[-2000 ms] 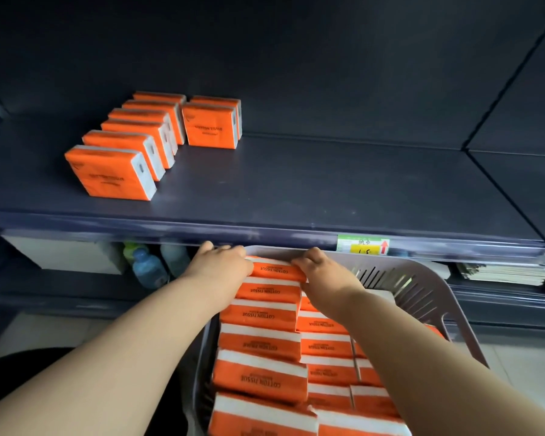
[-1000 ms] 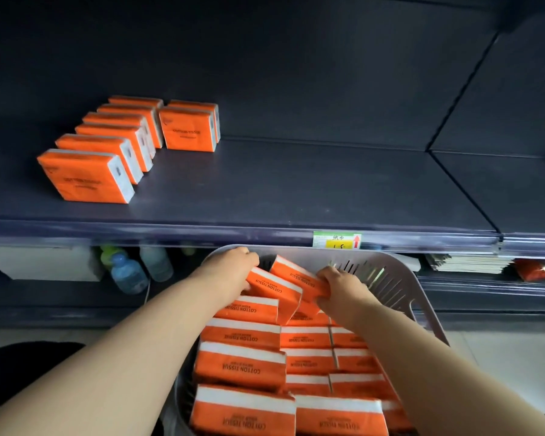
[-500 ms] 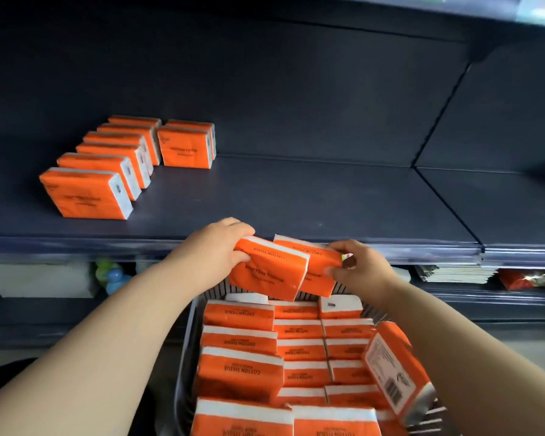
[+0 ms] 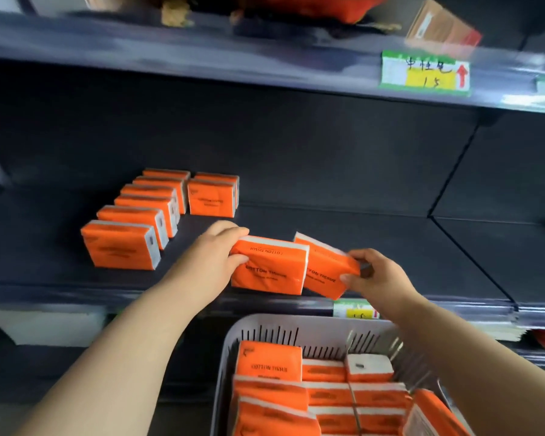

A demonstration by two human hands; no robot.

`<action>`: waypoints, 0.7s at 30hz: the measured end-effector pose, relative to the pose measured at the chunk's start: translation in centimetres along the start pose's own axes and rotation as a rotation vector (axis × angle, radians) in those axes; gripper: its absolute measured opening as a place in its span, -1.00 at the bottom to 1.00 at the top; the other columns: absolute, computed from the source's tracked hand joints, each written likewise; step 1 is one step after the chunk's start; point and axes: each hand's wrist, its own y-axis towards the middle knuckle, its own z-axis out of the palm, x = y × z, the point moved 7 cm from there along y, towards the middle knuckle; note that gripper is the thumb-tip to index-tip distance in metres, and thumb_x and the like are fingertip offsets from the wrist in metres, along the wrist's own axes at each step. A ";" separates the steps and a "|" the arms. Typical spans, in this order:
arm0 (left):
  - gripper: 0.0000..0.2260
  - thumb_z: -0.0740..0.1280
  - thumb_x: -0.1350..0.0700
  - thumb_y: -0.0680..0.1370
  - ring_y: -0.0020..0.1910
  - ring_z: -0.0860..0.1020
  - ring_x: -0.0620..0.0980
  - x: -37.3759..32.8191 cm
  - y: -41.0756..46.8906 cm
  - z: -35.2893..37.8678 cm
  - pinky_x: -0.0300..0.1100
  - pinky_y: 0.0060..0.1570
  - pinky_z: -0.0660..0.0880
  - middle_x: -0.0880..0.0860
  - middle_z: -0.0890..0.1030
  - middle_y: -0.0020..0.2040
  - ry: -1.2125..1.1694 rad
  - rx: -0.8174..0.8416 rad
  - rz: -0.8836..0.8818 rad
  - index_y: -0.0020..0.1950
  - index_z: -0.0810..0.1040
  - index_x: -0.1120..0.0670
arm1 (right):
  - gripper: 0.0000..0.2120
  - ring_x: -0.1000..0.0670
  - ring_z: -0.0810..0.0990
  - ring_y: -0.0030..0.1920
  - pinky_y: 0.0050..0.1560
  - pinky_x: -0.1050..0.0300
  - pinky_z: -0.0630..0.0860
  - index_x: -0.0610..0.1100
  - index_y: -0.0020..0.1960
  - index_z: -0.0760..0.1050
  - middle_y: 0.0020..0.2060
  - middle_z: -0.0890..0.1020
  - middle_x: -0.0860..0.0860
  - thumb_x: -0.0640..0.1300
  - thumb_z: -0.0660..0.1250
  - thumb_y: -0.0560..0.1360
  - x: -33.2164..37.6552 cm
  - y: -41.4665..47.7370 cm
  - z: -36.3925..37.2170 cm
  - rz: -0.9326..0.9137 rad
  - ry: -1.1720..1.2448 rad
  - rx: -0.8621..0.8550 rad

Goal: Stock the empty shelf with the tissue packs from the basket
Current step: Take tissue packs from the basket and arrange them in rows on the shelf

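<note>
**A:** Where are the packs right now?

**B:** Both are over the front edge of the dark blue-grey metal shelf [image 4: 375,247]. The left hand [image 4: 211,256] grips one orange plastic-wrapped tissue pack [image 4: 269,265], thumb on its front and fingers curled over the top. The right hand [image 4: 381,278] pinches the right end of a second orange pack [image 4: 326,269]. That one is tilted and touches the first at its three o'clock.

**A:** Where should they go?

**B:** A row of upright orange packs [image 4: 132,221] stands at ten o'clock from the held pair. A short second row [image 4: 213,196] stands at eleven o'clock, with bare shelf in front of it. I'd extend that short row.

**A:** Any tips?

**B:** Level the tilted pack first. Stand each one on its long edge with the printed face forward, snug against its neighbour. The grey slotted plastic basket [image 4: 296,322] at six o'clock holds many more.
</note>
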 end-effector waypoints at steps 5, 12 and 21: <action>-0.58 0.30 0.09 0.56 0.28 0.37 -0.05 3.0 1.6 -1.1 -0.15 0.26 0.29 -0.07 0.35 0.35 0.070 -0.050 -0.101 0.42 0.35 0.00 | -0.62 -0.01 0.55 -0.08 -0.15 0.23 0.44 -0.03 0.24 0.46 0.05 0.57 -0.02 -0.16 0.41 0.43 3.4 3.5 2.2 -0.041 -0.077 -0.003; -0.56 0.29 0.11 0.56 0.33 0.34 -0.01 7.8 3.3 -1.0 -0.12 0.35 0.28 -0.05 0.32 0.39 0.157 0.017 -0.201 0.44 0.33 0.01 | -0.55 0.05 0.43 -0.02 -0.09 0.26 0.32 -0.02 0.31 0.42 0.15 0.50 -0.02 -0.12 0.38 0.44 8.6 8.9 6.2 -0.118 -0.140 0.013; -0.67 0.08 0.29 0.63 -0.16 0.41 -0.34 9.7 5.4 0.4 -0.61 -0.31 0.37 0.14 0.42 0.30 0.171 0.090 -0.259 0.41 0.30 0.24 | -0.62 -0.02 0.49 0.06 -0.07 0.33 0.33 -0.03 0.28 0.46 0.22 0.44 -0.07 -0.17 0.29 0.46 13.9 14.5 14.0 -0.178 -0.222 0.099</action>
